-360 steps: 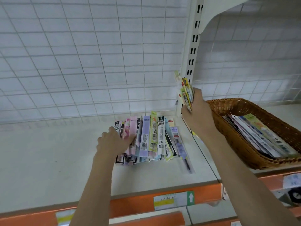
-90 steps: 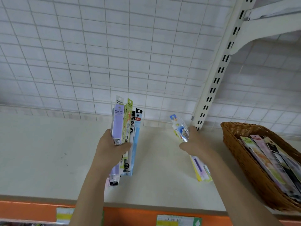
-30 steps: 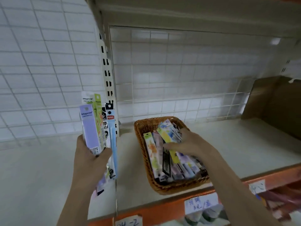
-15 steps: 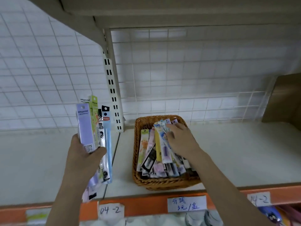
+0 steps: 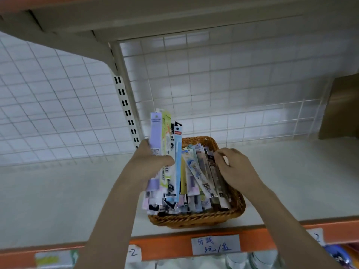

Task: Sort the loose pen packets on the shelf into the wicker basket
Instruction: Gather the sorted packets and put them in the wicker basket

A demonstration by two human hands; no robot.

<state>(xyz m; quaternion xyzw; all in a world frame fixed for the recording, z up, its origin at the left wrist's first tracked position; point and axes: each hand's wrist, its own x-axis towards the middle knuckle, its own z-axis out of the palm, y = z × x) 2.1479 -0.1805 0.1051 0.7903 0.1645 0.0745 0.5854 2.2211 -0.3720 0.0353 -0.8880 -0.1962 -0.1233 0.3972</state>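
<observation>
The basket [image 5: 196, 218] sits on the shelf [image 5: 58, 191] close to its front edge [image 5: 174, 245], which is orange and carries paper labels [image 5: 215, 247]. Wire grid [image 5: 223, 84] closes off the back, an upright [image 5: 126, 101] with slots rises just behind the basket's left rear corner, and the shelf above hangs low overhead. A brown box [image 5: 342, 109] stands at the far right. Bare shelf lies open to the left and right of the basket.

The left hand [image 5: 149, 166] grips a bundle of packets [image 5: 167, 152], fingers curled round its middle. The bundle stands nearly upright, long axis running from the basket's near-left corner up toward the grid, hanger ends topmost; its lower ends overlap the basket's left rim. The purple packet sits at the left of the bundle, a blue one at the right.

More packets [image 5: 202, 181] lie in the basket, packed side by side with long axes running front to back, far ends raised against the rear wall. The right hand [image 5: 233, 169] reaches in from the right with fingers curled on the rightmost packets; whether it pinches one or only presses them cannot be told.
</observation>
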